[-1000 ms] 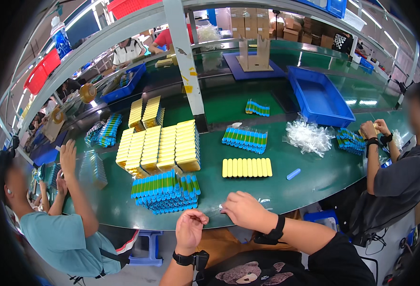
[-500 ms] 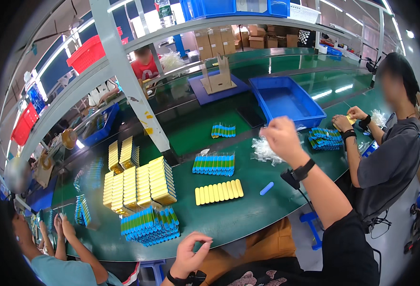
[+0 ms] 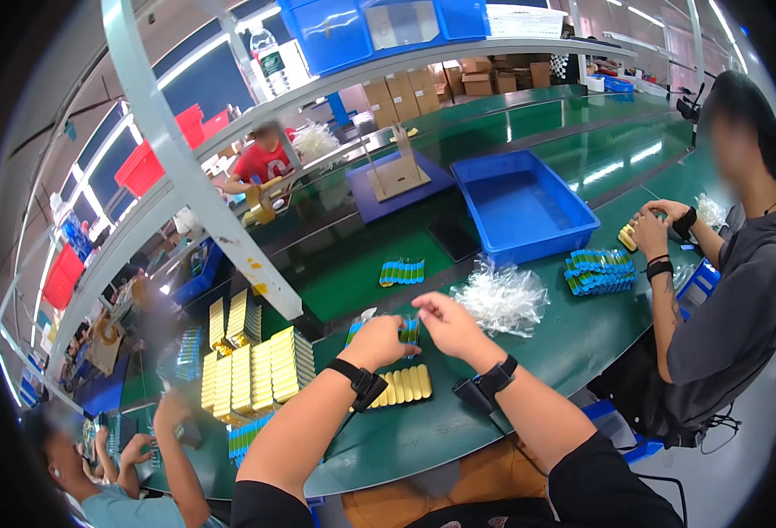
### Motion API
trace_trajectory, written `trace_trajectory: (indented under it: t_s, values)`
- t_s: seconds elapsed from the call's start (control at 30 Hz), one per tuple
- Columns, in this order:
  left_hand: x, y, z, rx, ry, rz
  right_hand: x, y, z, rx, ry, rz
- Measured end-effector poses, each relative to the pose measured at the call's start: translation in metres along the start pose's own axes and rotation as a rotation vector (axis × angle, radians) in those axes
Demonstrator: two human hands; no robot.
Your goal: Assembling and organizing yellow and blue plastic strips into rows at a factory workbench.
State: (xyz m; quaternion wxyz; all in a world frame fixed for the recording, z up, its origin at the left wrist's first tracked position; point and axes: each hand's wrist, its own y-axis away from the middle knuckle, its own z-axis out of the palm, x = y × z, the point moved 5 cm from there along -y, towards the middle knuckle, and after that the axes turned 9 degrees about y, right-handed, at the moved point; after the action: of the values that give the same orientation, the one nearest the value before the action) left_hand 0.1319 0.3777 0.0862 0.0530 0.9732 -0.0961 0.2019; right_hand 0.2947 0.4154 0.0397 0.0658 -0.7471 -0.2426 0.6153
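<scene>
My left hand reaches over a row of blue-and-green strips, thumb and fingers apart across it and hiding its middle. I cannot tell whether they press on it. At that row's right end is my right hand, its fingers loosely curved, with nothing visible between them. Just below my hands lies a row of yellow rounded sticks, partly covered by my left wrist. A heap of clear plastic bags lies to the right of my right hand. Both wrists wear black bands with small devices.
Yellow stacks and more blue-green rows stand left. Beyond my hands are a small blue-green row, a dark flat slab and a blue bin. A slanted post rises front left. Co-workers sit on both sides.
My right hand has come down and left from above the plastic bags. My left hand has moved up from the table's near edge to the blue-green row. The single blue stick is now out of sight.
</scene>
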Motion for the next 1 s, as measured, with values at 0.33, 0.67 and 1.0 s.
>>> trace_trajectory:
  t_s: [0.33, 0.67, 1.0]
  values:
    - [-0.031, -0.026, -0.004, -0.061, 0.218, -0.089, 0.006, 0.011, -0.002, -0.144, 0.179, 0.055]
    - [-0.049, -0.010, -0.005, 0.246, 0.387, -0.263, -0.013, 0.016, 0.004, -0.288, 0.162, -0.031]
    - [-0.077, -0.015, 0.001, 0.075, 0.854, -0.405, -0.018, 0.019, 0.014, -0.417, 0.461, -0.102]
